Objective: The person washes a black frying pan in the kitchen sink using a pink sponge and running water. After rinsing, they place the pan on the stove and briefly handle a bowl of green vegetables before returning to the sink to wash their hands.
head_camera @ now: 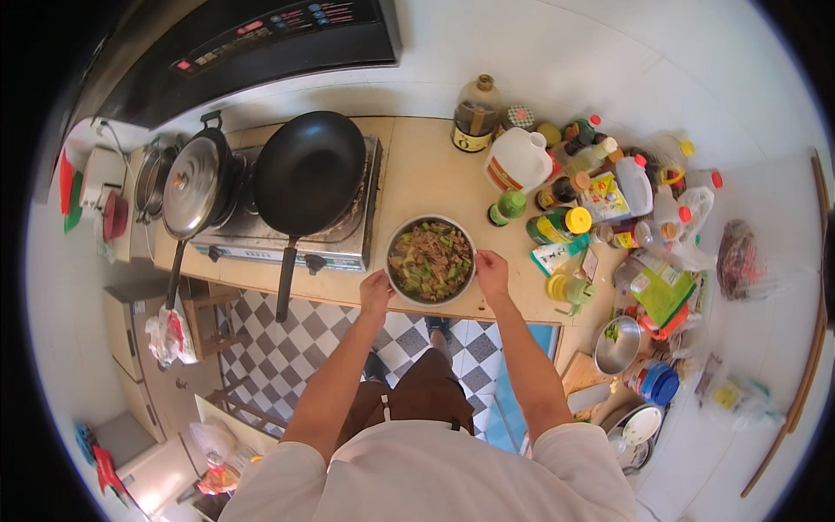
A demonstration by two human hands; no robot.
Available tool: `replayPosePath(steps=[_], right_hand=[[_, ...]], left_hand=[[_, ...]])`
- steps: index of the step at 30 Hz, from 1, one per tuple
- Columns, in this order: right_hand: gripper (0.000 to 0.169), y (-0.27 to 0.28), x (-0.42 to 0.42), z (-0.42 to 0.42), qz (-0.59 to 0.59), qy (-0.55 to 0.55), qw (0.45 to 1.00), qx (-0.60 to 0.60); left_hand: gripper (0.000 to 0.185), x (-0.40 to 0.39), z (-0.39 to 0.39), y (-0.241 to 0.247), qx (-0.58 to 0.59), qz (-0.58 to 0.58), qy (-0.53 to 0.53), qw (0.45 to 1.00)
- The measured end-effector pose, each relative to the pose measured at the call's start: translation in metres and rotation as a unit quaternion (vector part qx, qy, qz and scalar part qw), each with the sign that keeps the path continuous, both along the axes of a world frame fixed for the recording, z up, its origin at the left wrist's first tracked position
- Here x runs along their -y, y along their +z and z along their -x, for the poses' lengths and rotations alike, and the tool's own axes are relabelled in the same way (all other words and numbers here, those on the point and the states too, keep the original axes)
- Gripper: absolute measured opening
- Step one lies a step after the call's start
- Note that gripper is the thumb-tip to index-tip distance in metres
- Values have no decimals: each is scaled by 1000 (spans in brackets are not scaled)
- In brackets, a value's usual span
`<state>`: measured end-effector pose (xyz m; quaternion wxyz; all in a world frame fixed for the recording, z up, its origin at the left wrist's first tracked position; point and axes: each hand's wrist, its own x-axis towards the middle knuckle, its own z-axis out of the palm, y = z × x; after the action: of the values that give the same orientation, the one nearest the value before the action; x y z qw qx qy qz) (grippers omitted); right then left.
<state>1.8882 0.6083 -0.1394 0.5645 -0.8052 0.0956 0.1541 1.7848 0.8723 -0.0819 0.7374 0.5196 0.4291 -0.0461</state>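
Between my hands is a round metal bowl (471, 238) at the front edge of the counter. Cooked meat pieces with chopped green vegetable (430, 261) fill it. My left hand (376, 291) grips the bowl's rim at its lower left. On the opposite side, my right hand (492, 271) pinches the rim. Whether the bowl rests fully on the counter or is slightly raised, I cannot tell. Left of the bowl, a black wok (310, 173) sits tilted on the gas stove (352, 245), its inside bare and its handle pointing toward me.
A lidded pan (192, 186) occupies the left burner. Several bottles and jugs (518, 160) crowd the counter's right side, with an oil pot (571, 289) nearest. Farther right are a small steel bowl (616, 355), a cleaver (587, 397) and a cutting board (584, 372). A range hood (261, 59) hangs above.
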Motion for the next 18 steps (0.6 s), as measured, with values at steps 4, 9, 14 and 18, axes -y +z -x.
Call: replayPosePath(steps=[4,9,14,18], right_hand=[[12,5,-2,-7,-91,2,995,-39],[4,39,18,21,-118,67,991,-10],[5,63,20,90,-186,126,972,-72],[4,81,-28,148,-177,200,954,-139]], left_hand=[[26,-6,-3,-36,6,-89,24,996],[12,4,29,-23,57,-131,38,989],[15,9,127,-2,58,-269,49,960],[18,-3,236,48,-4,-192,119,974]])
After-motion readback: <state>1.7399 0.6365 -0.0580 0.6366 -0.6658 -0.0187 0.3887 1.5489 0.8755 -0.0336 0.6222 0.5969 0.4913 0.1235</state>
